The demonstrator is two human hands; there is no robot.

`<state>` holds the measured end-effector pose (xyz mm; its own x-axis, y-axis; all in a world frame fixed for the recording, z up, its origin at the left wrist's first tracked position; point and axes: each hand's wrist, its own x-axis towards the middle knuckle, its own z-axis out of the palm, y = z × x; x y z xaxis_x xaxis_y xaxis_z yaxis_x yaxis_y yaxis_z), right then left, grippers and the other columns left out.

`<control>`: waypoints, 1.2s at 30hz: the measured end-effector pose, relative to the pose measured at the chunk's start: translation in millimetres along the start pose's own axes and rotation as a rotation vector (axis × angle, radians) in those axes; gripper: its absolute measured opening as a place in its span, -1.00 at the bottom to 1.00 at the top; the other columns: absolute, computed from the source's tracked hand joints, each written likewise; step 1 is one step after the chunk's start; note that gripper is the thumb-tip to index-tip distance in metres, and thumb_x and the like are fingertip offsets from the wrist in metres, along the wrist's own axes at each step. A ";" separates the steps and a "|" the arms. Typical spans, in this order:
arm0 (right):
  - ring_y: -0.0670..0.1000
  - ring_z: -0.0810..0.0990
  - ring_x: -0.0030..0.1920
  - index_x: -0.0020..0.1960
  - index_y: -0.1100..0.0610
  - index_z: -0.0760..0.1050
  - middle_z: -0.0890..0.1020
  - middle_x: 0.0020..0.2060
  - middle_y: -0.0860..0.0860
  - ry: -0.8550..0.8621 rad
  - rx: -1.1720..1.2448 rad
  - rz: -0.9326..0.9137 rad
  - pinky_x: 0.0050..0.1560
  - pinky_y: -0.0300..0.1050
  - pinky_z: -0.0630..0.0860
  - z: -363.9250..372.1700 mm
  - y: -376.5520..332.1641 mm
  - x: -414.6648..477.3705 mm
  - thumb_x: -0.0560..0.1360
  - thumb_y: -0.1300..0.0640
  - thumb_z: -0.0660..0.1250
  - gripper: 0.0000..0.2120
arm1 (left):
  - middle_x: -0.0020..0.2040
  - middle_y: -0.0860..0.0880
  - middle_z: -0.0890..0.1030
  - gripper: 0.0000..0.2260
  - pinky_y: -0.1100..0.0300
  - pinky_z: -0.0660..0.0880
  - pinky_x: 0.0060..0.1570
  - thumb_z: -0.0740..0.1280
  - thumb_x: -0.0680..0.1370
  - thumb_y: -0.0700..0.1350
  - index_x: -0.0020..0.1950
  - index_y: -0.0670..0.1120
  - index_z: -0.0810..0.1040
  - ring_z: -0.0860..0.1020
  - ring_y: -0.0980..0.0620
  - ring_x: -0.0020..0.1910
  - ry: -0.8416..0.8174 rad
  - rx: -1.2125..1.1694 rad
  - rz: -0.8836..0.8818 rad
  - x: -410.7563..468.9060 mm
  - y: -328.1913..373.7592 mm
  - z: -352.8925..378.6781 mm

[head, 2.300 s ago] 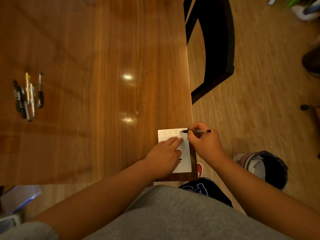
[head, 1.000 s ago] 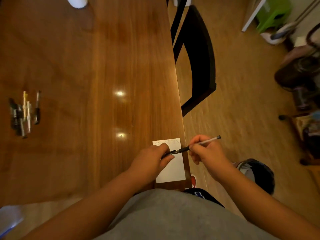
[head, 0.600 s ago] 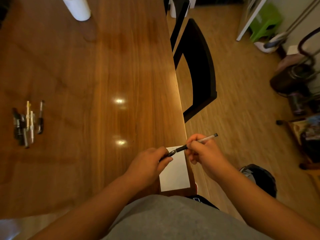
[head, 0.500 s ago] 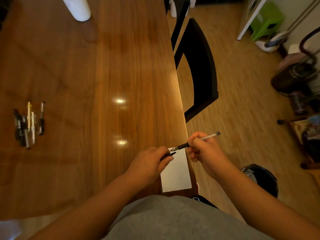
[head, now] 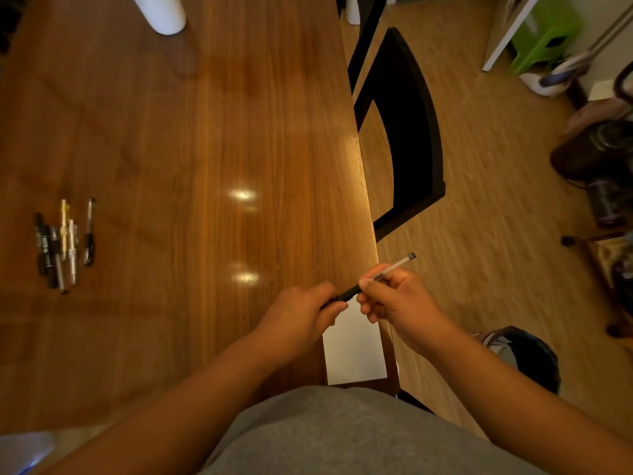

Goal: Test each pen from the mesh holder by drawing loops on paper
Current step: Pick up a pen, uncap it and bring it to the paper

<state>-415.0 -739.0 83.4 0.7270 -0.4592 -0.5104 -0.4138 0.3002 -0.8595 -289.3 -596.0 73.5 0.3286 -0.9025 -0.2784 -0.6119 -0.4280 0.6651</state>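
Head view: the slim clear-barrelled pen with a black grip (head: 351,290) hangs over the bench's near right corner. The right hand (head: 399,303) pinches its barrel, and the left hand (head: 301,313) curls round its tip end. This is probably capping. The white paper sheet (head: 354,351) lies beneath. Next, I judge, the pen joins the loose row of pens (head: 61,245) near the left edge.

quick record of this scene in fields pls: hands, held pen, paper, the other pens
held item: clear-barrelled pen with black grip, held between both hands
left hand: curled round its dark front end
right hand: pinches its barrel
paper: white rectangular sheet of paper, flat at the wooden table edge, partly hidden by the hands
other pens: cluster of loose pens, lying far left on the table
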 end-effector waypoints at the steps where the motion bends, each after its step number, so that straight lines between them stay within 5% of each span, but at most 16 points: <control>1: 0.01 0.64 -0.31 -0.04 0.20 0.56 0.66 -0.30 0.07 -0.017 0.013 0.011 -0.32 -0.22 0.55 -0.7 0.9 1.5 0.60 0.23 0.27 -0.89 | -0.24 0.13 0.55 -0.89 0.40 0.31 -0.42 0.22 0.62 0.05 0.00 0.06 0.49 0.49 0.19 -0.33 -0.018 -0.039 -0.013 1.1 -0.4 -1.4; 6: 0.00 0.62 -0.31 0.00 0.23 0.54 0.65 -0.29 0.08 -0.080 0.051 0.058 -0.29 -0.22 0.55 -2.9 4.0 15.3 0.61 0.21 0.26 -0.88 | -0.29 0.09 0.64 -0.86 0.35 0.37 -0.45 0.26 0.61 0.01 -0.15 0.09 0.51 0.49 0.19 -0.41 -0.100 -0.354 -0.105 9.2 -9.0 -4.4; 11: -0.03 0.62 -0.31 -0.02 0.18 0.55 0.64 -0.30 0.04 -0.035 -0.005 0.133 -0.28 -0.23 0.56 3.8 12.4 42.5 0.62 0.09 0.24 -0.81 | -0.21 0.07 0.67 -0.84 0.02 0.53 -0.16 0.22 0.61 0.07 -0.09 0.07 0.54 0.61 0.02 -0.21 -0.097 -0.529 -0.213 19.3 -23.6 5.4; 14: -0.04 0.67 -0.27 -0.01 0.14 0.54 0.67 -0.25 0.04 0.080 -0.162 0.174 -0.27 -0.21 0.56 9.8 18.9 71.5 0.62 0.02 0.23 -0.79 | -0.08 0.15 0.61 -0.75 0.15 0.54 -0.18 0.17 0.54 0.29 0.06 0.19 0.49 0.56 0.17 -0.15 -0.020 -0.299 -0.244 21.8 -37.7 17.7; 16: -0.08 0.66 -0.33 -0.05 0.10 0.54 0.67 -0.28 0.02 0.164 -0.370 0.157 -0.32 -0.22 0.55 13.6 22.1 93.5 0.61 -0.01 0.26 -0.79 | 0.22 0.14 0.51 -0.58 0.15 0.46 0.12 0.16 0.51 0.34 0.29 0.18 0.40 0.46 0.14 0.20 0.045 0.051 -0.232 20.9 -53.4 27.4; 19: -0.04 0.64 -0.35 -0.14 0.08 0.54 0.64 -0.33 0.02 0.223 -0.621 0.122 -0.32 -0.15 0.57 18.0 25.3 121.5 0.55 -0.06 0.34 -0.78 | 0.56 -0.01 0.11 -0.33 -0.10 0.04 0.47 0.18 0.49 0.35 0.52 0.11 0.12 0.01 -0.05 0.54 0.031 0.408 -0.247 14.7 -75.8 38.1; 24: -0.06 0.55 -0.38 -0.28 0.02 0.46 0.56 -0.41 -0.02 0.222 -0.894 0.068 -0.41 -0.20 0.40 22.3 32.5 146.0 0.53 -0.09 0.37 -0.72 | 0.59 -0.04 -0.16 -0.24 -0.22 -0.12 0.48 0.13 0.49 0.38 0.56 0.12 -0.10 -0.23 -0.09 0.54 -0.031 0.468 -0.304 -2.1 -102.0 53.1; 36: -0.14 0.44 -0.37 -0.15 0.00 0.40 0.45 -0.38 -0.11 0.254 -0.974 -0.006 -0.44 -0.28 0.30 20.2 48.3 149.0 0.52 -0.12 0.37 -0.76 | 0.59 -0.03 -0.10 -0.25 -0.19 -0.12 0.48 0.06 0.48 0.41 0.57 0.12 -0.08 -0.19 -0.06 0.55 0.031 0.477 -0.287 -7.2 -110.7 63.0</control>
<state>-315.6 -776.1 -33.6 0.6395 -0.6573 -0.3988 -0.7606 -0.4653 -0.4527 -269.3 -545.1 -41.7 0.5471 -0.7475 -0.3768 -0.7500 -0.6376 0.1760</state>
